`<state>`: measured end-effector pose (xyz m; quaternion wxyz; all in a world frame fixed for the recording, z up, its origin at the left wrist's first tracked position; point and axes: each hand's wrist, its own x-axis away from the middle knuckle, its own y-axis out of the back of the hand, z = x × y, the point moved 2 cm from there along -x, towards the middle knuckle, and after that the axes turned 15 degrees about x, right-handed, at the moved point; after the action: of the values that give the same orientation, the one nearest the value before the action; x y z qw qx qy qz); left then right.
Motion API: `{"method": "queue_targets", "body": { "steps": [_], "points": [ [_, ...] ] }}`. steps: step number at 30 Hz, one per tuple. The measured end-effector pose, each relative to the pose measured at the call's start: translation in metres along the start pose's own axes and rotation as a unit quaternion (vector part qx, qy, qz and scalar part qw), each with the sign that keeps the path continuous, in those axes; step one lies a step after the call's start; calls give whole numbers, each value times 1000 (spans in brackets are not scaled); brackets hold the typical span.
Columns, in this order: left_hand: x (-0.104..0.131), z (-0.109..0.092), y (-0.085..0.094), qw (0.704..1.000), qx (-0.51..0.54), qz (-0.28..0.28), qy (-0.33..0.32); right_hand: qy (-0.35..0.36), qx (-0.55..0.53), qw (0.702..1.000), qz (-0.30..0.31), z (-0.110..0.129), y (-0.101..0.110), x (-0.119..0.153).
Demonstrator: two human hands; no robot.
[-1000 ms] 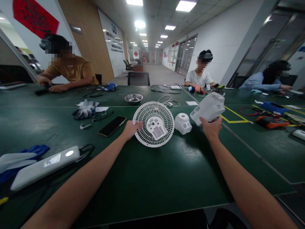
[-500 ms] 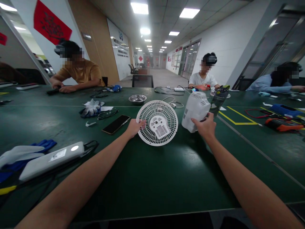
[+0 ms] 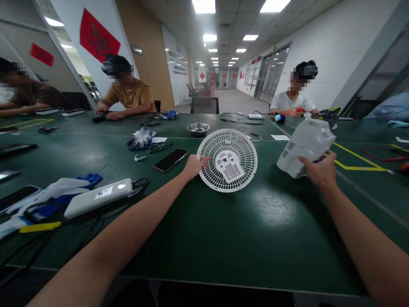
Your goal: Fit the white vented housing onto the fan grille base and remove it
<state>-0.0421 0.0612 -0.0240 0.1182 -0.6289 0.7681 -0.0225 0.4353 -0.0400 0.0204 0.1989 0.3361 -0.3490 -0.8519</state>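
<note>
My left hand (image 3: pixel 195 166) grips the left rim of a round white fan grille (image 3: pixel 227 160), its thumb laid over the slats. The grille is tilted toward me and has a slotted plate at its centre. Off to the right, my right hand (image 3: pixel 320 169) holds a white plastic housing (image 3: pixel 305 145) with vent slots near its top. The housing leans to the right, and my fingers behind it are partly hidden. A dark phone (image 3: pixel 171 160) lies on the table to the left of my left hand.
On the green table (image 3: pixel 204 238) are a steel bowl (image 3: pixel 198 128), work gloves (image 3: pixel 142 139), a white power bank (image 3: pixel 99 197) with cables, and blue-white gloves (image 3: pixel 57 192). A power strip (image 3: pixel 255 116) lies farther back. Several people sit across the table.
My right hand has carried the white housing to the right, away from the grille, and it leans more. My left hand still holds the grille. The whole view has turned somewhat left.
</note>
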Motion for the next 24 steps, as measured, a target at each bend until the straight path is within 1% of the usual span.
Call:
{"method": "queue_targets", "body": {
  "steps": [2,5,7,9,12,14,17,21,24],
  "points": [
    [0,0,0,1000,-4,3,1,13,-29,999,-12,3,1,1],
    [0,0,0,1000,-1,17,-2,39,-61,995,-64,6,2,-2],
    [-1,0,0,1000,1,27,-8,42,-71,991,-104,7,1,-6],
    [-1,0,1,1000,1,28,-13,33,-102,987,-123,5,-2,-12],
    [-1,-1,2,1000,-5,20,-8,27,-173,978,-116,1,-8,-22],
    [0,-2,2,1000,-6,15,4,23,-189,975,-112,-1,-10,-26],
    [0,-2,1,1000,-3,8,9,30,-179,978,-108,-2,-8,-27],
    [-1,0,0,1000,-1,18,-8,53,-155,982,-90,-1,-4,-25],
    [-2,2,1,1000,-3,16,-16,46,-134,984,-112,-2,-3,-26]
  ]
}}
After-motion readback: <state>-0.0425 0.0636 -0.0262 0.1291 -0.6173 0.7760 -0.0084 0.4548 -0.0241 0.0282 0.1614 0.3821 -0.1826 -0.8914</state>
